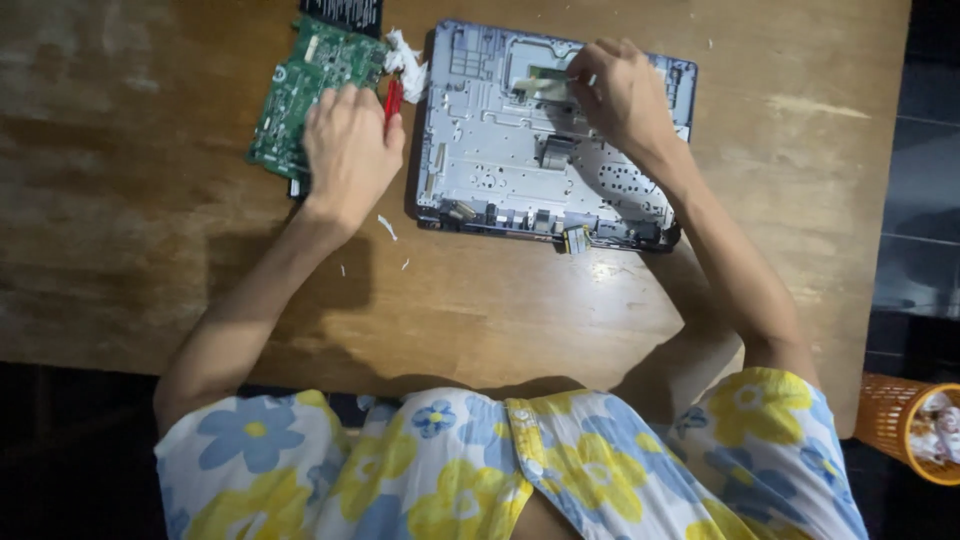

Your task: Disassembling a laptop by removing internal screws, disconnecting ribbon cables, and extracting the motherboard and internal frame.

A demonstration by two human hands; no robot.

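An opened laptop base [520, 170], grey metal inside, lies on the wooden table [150, 200]. My right hand [620, 95] rests on its upper middle, fingers pinched on a flat ribbon cable [545, 88]. My left hand [350, 145] is closed around a red-handled tool [393, 98], just left of the laptop base. Part of that hand covers a green circuit board [310, 80] lying beside the base.
Crumpled white tissue [405, 60] sits between board and base. A dark component [342, 12] lies at the far table edge. Small white scraps [387, 228] dot the table near the base. An orange basket [915, 425] stands on the floor at the right.
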